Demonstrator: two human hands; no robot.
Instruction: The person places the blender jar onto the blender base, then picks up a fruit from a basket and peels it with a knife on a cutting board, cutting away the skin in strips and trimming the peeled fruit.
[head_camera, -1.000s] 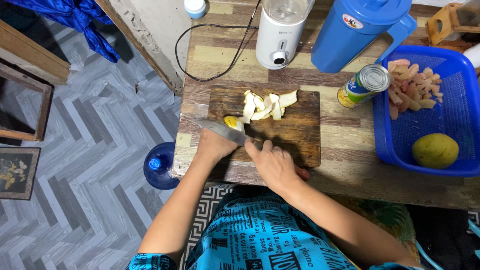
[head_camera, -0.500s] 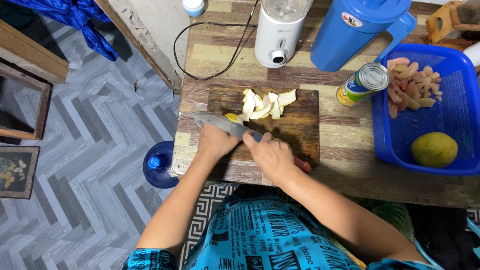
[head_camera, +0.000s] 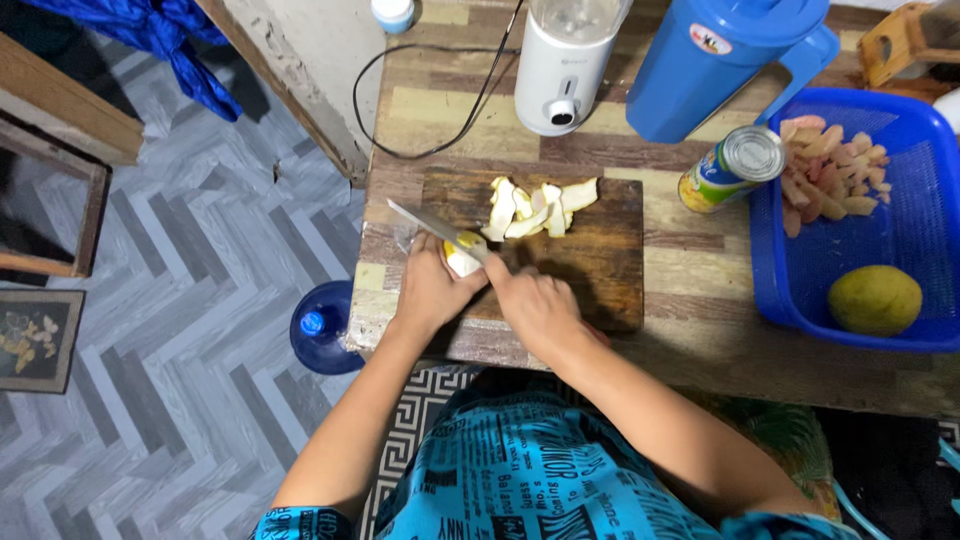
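Note:
On the dark wooden cutting board (head_camera: 600, 250) my left hand (head_camera: 432, 290) holds a yellow piece of fruit (head_camera: 461, 258) near the board's front left corner. My right hand (head_camera: 535, 308) grips a knife (head_camera: 440, 229) whose long blade lies across the top of that fruit, pointing to the far left. A pile of pale peel strips (head_camera: 535, 208) lies at the back of the board, just beyond the blade.
A white blender base (head_camera: 563, 88) with a black cord, a blue pitcher (head_camera: 720, 65) and a tin can (head_camera: 730, 168) stand behind the board. At right, a blue basket (head_camera: 900, 230) holds pink fruit pieces (head_camera: 825, 175) and a whole green fruit (head_camera: 874, 299). A blue bottle cap (head_camera: 318, 328) shows beside the table's left edge.
The knife blade has swung up and back over the fruit, and both hands have shifted slightly away from me. My left hand now wraps the fruit more closely.

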